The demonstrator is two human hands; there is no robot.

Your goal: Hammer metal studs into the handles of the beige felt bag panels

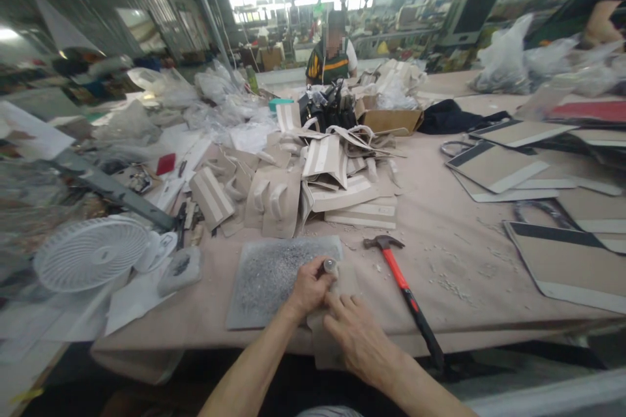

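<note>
Near the table's front edge, my left hand (310,283) is closed round a small round metal tool (330,266), its shiny end facing up. My right hand (349,326) lies just beside it on a beige piece (346,279), fingers bent; what its fingertips hold, if anything, is hidden. The beige piece hangs toward the front edge below my hands. Left of them lies a grey speckled slab (259,280). A claw hammer (401,280) with a red and black handle rests to the right.
Beyond the slab is a heap of beige cut pieces (323,163). Flat beige panels (577,260) lie at the right. A white fan (95,254) stands at the left. A cardboard box (391,120) and a seated person (330,58) are at the back.
</note>
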